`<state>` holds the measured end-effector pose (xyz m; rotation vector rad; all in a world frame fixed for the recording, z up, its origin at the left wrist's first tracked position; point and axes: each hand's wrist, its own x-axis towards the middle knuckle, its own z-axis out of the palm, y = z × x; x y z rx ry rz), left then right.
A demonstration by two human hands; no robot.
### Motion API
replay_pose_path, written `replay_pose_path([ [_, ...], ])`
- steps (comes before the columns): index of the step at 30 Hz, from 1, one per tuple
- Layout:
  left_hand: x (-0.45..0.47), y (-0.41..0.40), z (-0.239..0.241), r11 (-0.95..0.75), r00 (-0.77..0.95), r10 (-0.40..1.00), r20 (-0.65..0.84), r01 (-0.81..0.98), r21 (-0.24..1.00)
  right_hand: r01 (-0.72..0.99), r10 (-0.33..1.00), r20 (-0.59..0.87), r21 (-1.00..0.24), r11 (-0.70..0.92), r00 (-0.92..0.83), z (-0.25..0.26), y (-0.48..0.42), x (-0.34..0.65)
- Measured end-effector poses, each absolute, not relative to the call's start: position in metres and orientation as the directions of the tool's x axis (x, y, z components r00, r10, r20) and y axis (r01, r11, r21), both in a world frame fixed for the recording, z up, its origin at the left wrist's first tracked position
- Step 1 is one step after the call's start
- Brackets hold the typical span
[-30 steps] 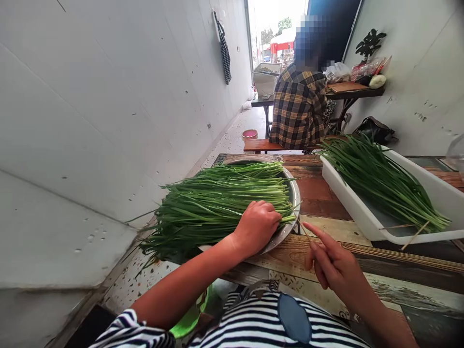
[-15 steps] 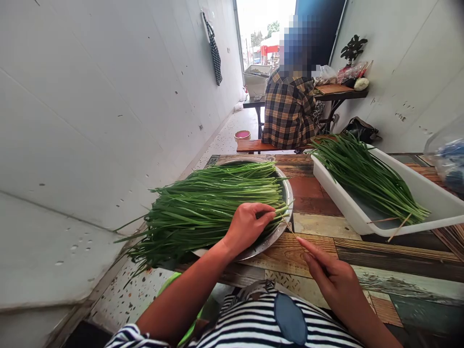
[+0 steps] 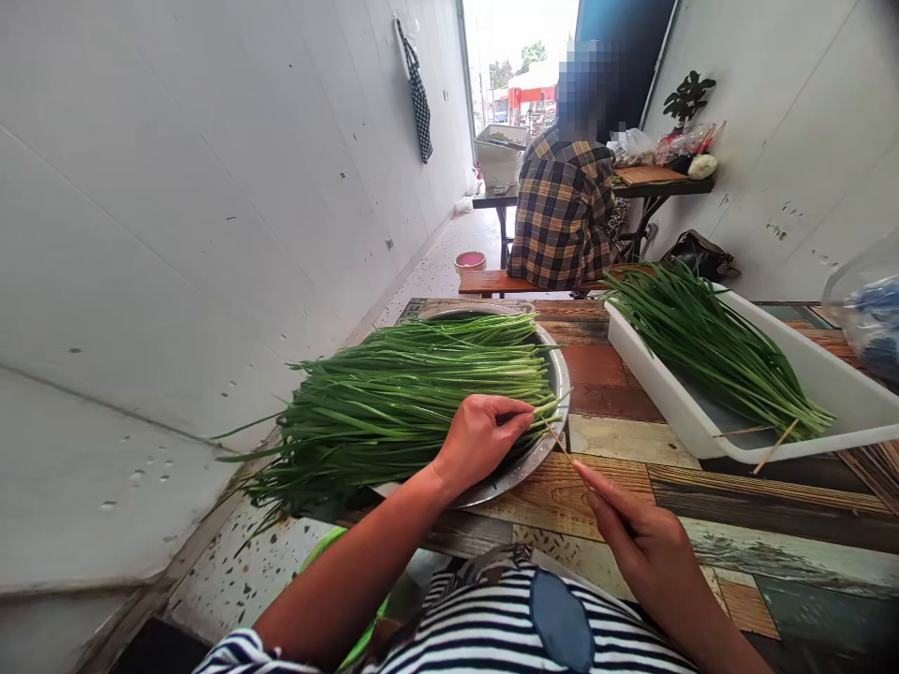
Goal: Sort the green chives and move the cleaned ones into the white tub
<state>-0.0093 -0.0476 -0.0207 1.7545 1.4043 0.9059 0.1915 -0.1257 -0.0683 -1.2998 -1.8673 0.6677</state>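
A large heap of garlic chives (image 3: 400, 402) lies across a round metal basin (image 3: 563, 384), leaves to the left and pale stem ends to the right. At its near right side, my left hand (image 3: 484, 435) is closed in a pinch on a few chive stems. My right hand (image 3: 642, 529) grips a thin bamboo skewer (image 3: 560, 442) between thumb and fingers. The skewer slants up to the left, its far tip at the pinched stems; whether it pierces them I cannot tell.
On the right, a white plastic tub (image 3: 667, 398) holds more chives (image 3: 744, 346) with a skewer across their stems. Several thin sticks (image 3: 875, 473) lie at the table's right edge, near a clear plastic bag (image 3: 871, 309). Ahead, a person in a plaid shirt (image 3: 566, 211) sits on a bench (image 3: 484, 283).
Both hands stay almost in place. The skewer still meets the stems at nearly the same spot, and the seated person's head has shifted slightly to the right.
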Motion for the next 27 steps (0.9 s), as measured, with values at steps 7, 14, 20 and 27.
replay_pose_path([
  [7, -0.008, -0.049, -0.019, -0.151, 0.151, 0.985, 0.086, 0.501, 0.852, 0.561, 0.941, 0.283, -0.755, 0.339, -0.188, -0.066, -0.125, 0.19],
  [14, -0.009, -0.049, -0.02, -0.117, 0.149, 0.987, 0.053, 0.462, 0.879, 0.564, 0.939, 0.286, -0.752, 0.343, -0.19, -0.067, -0.124, 0.188],
  [20, -0.009, -0.048, -0.02, -0.124, 0.165, 0.985, 0.054, 0.452, 0.883, 0.556, 0.938, 0.287, -0.756, 0.346, -0.194, -0.064, -0.119, 0.181],
  [27, -0.008, -0.053, -0.022, -0.229, 0.258, 0.96, 0.107, 0.509, 0.83, 0.535, 0.945, 0.286, -0.779, 0.326, -0.16, -0.053, -0.111, 0.171],
])
